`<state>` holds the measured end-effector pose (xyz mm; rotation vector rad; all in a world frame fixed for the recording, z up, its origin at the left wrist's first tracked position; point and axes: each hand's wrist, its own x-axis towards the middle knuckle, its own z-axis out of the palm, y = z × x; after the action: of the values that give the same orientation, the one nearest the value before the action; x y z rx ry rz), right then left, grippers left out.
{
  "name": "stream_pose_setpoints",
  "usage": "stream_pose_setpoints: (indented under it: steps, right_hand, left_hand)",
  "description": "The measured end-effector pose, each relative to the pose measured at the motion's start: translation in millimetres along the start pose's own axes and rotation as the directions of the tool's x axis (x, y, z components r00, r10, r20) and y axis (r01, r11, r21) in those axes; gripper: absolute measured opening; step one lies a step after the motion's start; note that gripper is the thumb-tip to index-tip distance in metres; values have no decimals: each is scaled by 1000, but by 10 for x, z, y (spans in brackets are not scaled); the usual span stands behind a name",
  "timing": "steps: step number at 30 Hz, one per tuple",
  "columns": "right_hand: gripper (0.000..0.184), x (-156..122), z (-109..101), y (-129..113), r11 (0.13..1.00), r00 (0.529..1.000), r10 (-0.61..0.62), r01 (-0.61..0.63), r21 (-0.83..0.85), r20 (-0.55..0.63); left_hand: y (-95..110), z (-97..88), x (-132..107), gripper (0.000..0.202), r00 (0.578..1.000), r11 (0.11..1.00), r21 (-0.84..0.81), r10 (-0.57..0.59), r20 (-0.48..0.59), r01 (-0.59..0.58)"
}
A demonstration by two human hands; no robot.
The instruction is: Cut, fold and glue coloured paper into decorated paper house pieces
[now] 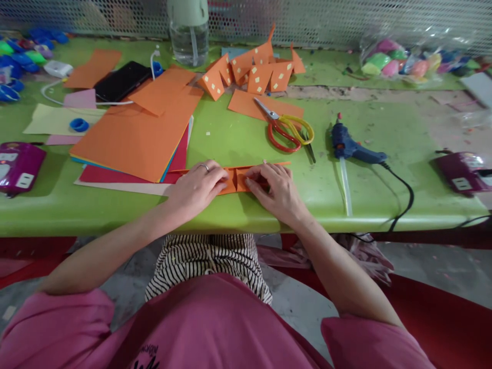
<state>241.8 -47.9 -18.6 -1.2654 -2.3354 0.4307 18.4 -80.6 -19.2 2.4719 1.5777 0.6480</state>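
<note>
A long orange paper strip (235, 179) lies flat near the front edge of the green table (115, 210). My left hand (198, 185) presses down on its left part, fingers curled and pinching at a fold; a ring shows on one finger. My right hand (274, 188) rests on the strip's right part, fingertips bent onto the paper next to the same fold. The two hands almost meet at the middle of the strip.
A stack of orange, red and blue paper sheets (138, 138) lies left of the hands. Scissors (286, 130) and a blue glue gun (351, 148) with its cable lie to the right. Folded orange paper houses (251, 72), a water bottle (189, 31) and a phone (121, 81) stand at the back.
</note>
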Motion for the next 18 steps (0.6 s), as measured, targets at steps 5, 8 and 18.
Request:
stream_pose_setpoints:
  steps: [5,8,18]
  right_hand:
    - [19,-5,11,11,999,1000,-25,25,-31,-12]
    - [20,-12,13,19,999,999,-30,29,-30,-34]
    - [23,-127,-39,7,972,981,-188,180,-152,-38]
  left_hand:
    - [-34,8,-8,23,992,993,-5,119,-31,-120]
    - [-69,22,-14,25,974,974,31,225,-39,-224]
    - [-112,68,-134,31,957,953,91,290,-7,-289]
